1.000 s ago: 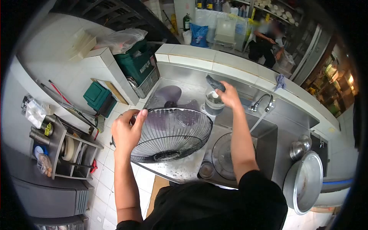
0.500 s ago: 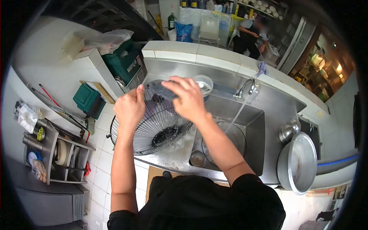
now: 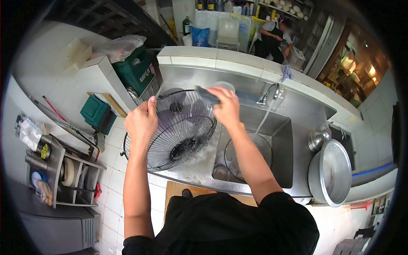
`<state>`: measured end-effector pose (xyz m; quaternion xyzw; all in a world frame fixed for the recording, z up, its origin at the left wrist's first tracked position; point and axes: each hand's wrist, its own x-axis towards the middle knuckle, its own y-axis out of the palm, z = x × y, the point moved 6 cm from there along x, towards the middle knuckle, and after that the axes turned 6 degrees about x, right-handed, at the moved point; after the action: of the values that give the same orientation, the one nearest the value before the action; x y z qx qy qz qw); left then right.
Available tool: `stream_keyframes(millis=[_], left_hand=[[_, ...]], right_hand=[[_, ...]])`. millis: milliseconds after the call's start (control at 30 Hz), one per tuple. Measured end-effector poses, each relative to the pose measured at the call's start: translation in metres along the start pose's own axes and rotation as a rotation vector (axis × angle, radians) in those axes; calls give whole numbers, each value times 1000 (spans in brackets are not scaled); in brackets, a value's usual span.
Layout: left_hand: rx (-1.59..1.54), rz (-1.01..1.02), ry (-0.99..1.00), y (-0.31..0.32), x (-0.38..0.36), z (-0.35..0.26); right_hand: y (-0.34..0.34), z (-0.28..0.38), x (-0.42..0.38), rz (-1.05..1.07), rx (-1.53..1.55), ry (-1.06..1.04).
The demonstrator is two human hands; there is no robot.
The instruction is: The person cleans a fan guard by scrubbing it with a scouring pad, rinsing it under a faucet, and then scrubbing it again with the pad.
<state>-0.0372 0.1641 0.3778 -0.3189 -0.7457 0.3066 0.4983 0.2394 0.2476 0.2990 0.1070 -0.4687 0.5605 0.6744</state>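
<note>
My left hand (image 3: 141,122) is closed around the rim of a black wire fan guard (image 3: 182,146), thumb on top. The guard is held tilted over the steel counter, its round hub toward me. My right hand (image 3: 227,105) grips a dark, flat scrubbing pad (image 3: 207,94), blurred by motion, at the guard's upper right rim. In the sink (image 3: 282,148) lies a second wire fan guard (image 3: 262,146), with water running onto it from the tap (image 3: 268,94). A small metal bowl (image 3: 220,171) sits at the sink's left front corner.
Suds wet the steel counter (image 3: 199,165). A large aluminium basin (image 3: 316,178) and metal pots (image 3: 316,141) stand on the right. Behind rises a tiled ledge (image 3: 238,60) with a cloth (image 3: 287,72). Beyond it is another person (image 3: 272,40). Green bins and a shelf unit stand left.
My right hand and the pad have moved right along the guard, from its upper middle toward its right rim. My left hand keeps its grip on the rim.
</note>
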Motion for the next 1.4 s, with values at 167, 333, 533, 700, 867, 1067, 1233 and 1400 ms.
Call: stream_keyframes(millis=[167, 333, 533, 700, 867, 1067, 1233, 1400], left_hand=[[-28, 8, -39, -7, 2, 7], [-42, 12, -22, -4, -1, 5], [-82, 13, -102, -9, -3, 37], [-110, 31, -103, -3, 2, 37], [-144, 48, -149, -3, 1, 46], [-69, 20, -193, 1, 10, 54], [-45, 20, -191, 13, 21, 39], [-20, 35, -229, 16, 30, 60]], right_hand=[[14, -4, -4, -57, 73, 45], [17, 89, 21, 102, -16, -182], [24, -49, -30, 53, 136, 466], [22, 72, 26, 7, 103, -117], [21, 47, 14, 17, 99, -73], [35, 28, -9, -83, 99, 42], [65, 134, -12, 59, 48, -310], [92, 79, -103, 178, 26, -367]])
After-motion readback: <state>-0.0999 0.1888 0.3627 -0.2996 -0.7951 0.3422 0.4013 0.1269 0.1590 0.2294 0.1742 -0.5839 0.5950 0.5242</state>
